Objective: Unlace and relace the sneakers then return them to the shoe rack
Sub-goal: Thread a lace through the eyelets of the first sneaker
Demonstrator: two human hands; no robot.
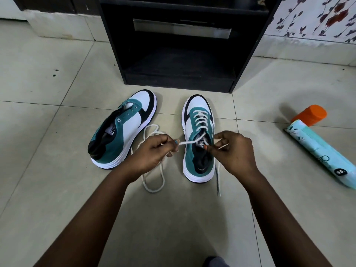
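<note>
Two bare forearms reach in from the bottom edge toward the middle of the view. The left hand (154,151) has its fingers curled and pinches one end of a white lace (189,142) between thumb and fingertips. The right hand (234,151), at about 3 o'clock from the left one and near it, is curled too and pinches the other end of that lace, whose stiff tip pokes out past the knuckles toward 2 o'clock. The lace runs from the left hand across to the top eyelets of the right sneaker (198,139), which sits flat on the floor between and just beyond the hands, toe pointing to 12 o'clock. This shoe is white, teal and black, and its lace is threaded in crossed rows up the front.

At 9 o'clock from it, close by but apart, the left sneaker (123,130) sits with its toe angled toward 1 o'clock and its eyelets bare. A loose lace (153,182) lies in loops on the tiles between the two shoes, partly hidden under the left hand.

At 12 o'clock from the shoes stands a black shoe rack (181,60), its lower shelf open and dark. At 3 o'clock, well apart from the shoes, a pale turquoise spray can (319,153) with an orange cap lies on its side. The floor (57,112) is pale grey tile.
</note>
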